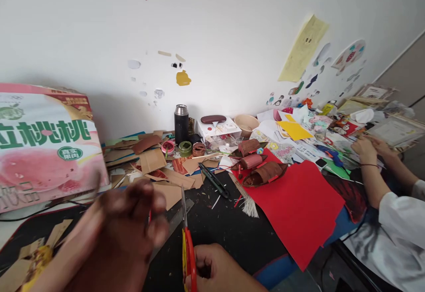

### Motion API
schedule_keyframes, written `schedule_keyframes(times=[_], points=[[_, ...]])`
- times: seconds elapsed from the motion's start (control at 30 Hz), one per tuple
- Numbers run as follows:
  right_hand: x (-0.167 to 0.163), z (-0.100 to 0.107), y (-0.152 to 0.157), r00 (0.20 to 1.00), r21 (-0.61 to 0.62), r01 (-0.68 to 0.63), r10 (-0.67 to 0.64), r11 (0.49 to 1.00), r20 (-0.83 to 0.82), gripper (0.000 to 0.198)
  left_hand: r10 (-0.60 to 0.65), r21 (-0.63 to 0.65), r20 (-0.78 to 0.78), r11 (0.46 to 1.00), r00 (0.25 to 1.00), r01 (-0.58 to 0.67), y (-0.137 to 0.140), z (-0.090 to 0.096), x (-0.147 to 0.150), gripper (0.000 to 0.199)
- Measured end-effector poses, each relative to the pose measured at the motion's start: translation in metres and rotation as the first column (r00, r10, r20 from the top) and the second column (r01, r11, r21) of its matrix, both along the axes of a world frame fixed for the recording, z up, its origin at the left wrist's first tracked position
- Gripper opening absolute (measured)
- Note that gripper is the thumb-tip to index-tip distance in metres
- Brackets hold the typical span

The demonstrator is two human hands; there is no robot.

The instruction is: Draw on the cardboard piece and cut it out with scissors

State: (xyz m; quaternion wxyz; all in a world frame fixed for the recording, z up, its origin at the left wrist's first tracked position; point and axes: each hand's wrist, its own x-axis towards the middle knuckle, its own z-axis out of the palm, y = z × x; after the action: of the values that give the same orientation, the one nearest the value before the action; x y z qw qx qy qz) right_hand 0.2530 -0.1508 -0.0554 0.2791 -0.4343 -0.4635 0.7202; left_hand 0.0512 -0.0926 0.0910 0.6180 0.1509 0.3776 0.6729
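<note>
My left hand (142, 199), smeared by motion, is curled about a brown sheet (113, 252) that looks like painted card. Low in the middle, my right hand (217, 265) grips scissors (188, 243) by their red and yellow handles. The blades point away from me and look nearly closed, apart from the sheet. A clear ruler (175, 221) lies partly under the blades. Beyond them rests a dark green utility knife (214, 179). Several small brown model boats (265, 173) sit on red paper (299, 212) to the right.
Cardboard scraps (152, 161) cover the back left beside a peach-printed box (49, 146). Along the wall stand a black flask (181, 124), paint jars (185, 148) and a bowl (246, 124). At right, another person's hands (365, 150) work among papers and craft bits.
</note>
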Motion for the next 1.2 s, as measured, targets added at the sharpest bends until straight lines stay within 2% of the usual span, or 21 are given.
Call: schedule_keyframes(times=[0.07,0.13,0.17,0.23,0.33,0.4,0.5,0.6,0.73,0.87,0.97,1.2], points=[[0.001,-0.003,0.003,1.0,0.005,0.023,-0.023,1.0,-0.01,0.04,0.031,-0.023,-0.038,0.999,0.999,-0.032,0.027,-0.002,0.013,0.011],[0.0,-0.002,0.01,0.999,0.043,0.049,-0.048,0.998,-0.021,0.043,0.096,-0.071,-0.067,0.992,0.993,-0.101,0.053,-0.01,0.02,0.018],[0.0,0.001,0.015,0.998,0.068,0.057,-0.055,0.996,-0.026,0.045,0.137,-0.092,-0.069,0.985,0.988,-0.143,0.063,-0.016,0.022,0.02],[0.0,0.013,0.026,0.999,0.123,0.021,-0.018,0.992,-0.026,0.051,0.145,-0.141,-0.059,0.978,0.988,-0.152,0.074,-0.025,0.022,0.023],[-0.002,0.037,0.043,0.998,0.166,0.016,-0.006,0.986,-0.062,0.057,-0.044,-0.142,-0.021,0.989,0.999,0.041,0.073,-0.031,0.02,0.019],[-0.003,0.049,0.053,0.994,0.137,-0.05,0.062,0.989,-0.085,0.057,-0.18,-0.132,0.024,0.974,0.983,0.182,0.069,-0.029,0.02,0.015],[-0.007,0.053,0.07,0.982,0.087,-0.163,0.17,0.983,-0.085,0.06,-0.253,-0.14,0.068,0.955,0.965,0.26,0.067,-0.024,0.021,0.015],[-0.014,0.044,0.088,0.972,0.07,-0.214,0.22,0.974,-0.085,0.066,-0.201,-0.127,0.073,0.97,0.977,0.209,0.072,-0.021,0.023,0.012],[-0.027,0.035,0.113,0.978,0.133,-0.164,0.179,0.977,-0.11,0.08,-0.135,-0.122,0.108,0.981,0.985,0.148,0.082,-0.022,0.025,0.013],[-0.039,0.039,0.13,0.994,0.24,-0.104,0.096,0.965,0.042,0.067,-0.073,-0.184,0.161,0.977,0.984,0.103,0.091,-0.026,0.02,0.015],[-0.046,0.044,0.138,0.993,0.303,-0.061,0.026,0.951,0.118,0.059,-0.035,-0.186,0.194,0.98,0.98,0.072,0.098,-0.028,0.011,0.015],[-0.063,0.039,0.152,0.999,0.231,-0.025,0.029,0.973,-0.017,0.068,0.061,-0.158,0.23,0.987,0.971,-0.024,0.11,-0.023,-0.002,0.027]])
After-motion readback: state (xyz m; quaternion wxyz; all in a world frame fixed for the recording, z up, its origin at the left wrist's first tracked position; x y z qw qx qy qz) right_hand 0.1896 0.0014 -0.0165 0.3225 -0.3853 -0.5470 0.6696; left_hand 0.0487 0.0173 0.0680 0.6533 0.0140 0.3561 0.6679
